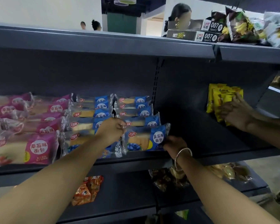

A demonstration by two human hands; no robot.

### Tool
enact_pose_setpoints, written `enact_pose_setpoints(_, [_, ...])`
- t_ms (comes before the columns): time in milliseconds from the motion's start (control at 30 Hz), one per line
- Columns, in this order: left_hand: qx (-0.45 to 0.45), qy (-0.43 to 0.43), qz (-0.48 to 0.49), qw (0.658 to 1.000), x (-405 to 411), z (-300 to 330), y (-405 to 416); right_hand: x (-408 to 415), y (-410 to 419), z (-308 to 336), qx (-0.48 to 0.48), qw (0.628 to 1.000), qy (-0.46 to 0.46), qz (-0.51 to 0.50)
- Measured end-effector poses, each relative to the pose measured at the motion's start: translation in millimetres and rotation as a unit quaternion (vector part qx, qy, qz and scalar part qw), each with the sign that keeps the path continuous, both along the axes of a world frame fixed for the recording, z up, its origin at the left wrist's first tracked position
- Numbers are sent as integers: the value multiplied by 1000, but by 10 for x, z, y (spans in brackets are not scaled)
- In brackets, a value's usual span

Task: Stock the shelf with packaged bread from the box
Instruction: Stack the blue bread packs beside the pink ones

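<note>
Lower shelf: an orange snack pack point(86, 190) lies left of centre, and dark-brown wrapped pastries point(170, 178) sit beside paler ones point(229, 171) to the right.
Left hand: the left hand point(111, 130) reaches to the gap between the two front blue packets, its fingers curled and pinching the crimped clear end of a wrapper; which packet that edge belongs to cannot be told.
Right hand: the right hand point(174, 143), a silver bangle point(183, 155) on its wrist, grips the right end of the front blueberry bread packet point(146, 138) with curled fingers.
Bread position: that packet stands at the front edge of the middle shelf point(200, 139), at the head of the right-hand blue row.
Blue rows: two rows of blueberry packets point(102, 113) run back toward the rear panel.
Pink rows: strawberry bread packets point(37, 147) fill the left of the same shelf, just beside the blue ones.
Another person: a second pair of hands point(236, 113) on the right handles yellow packets point(221, 101) at the back of the shelf.
Top shelf: black 007 boxes point(192, 35) are stacked beside dark snack bags point(239, 28).
Background: people stand beyond the shelving.
</note>
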State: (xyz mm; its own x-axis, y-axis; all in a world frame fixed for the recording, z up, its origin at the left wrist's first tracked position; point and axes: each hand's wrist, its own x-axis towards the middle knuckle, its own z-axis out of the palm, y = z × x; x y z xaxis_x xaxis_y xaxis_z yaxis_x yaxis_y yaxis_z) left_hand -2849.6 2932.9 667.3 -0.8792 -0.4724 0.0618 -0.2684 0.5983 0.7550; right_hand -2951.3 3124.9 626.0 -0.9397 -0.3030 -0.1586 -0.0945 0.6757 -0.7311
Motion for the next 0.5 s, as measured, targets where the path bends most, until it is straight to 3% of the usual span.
enact_pose_setpoints(500, [22,13,26,999,140,27,5,83,85,46,-28,999,-15,0])
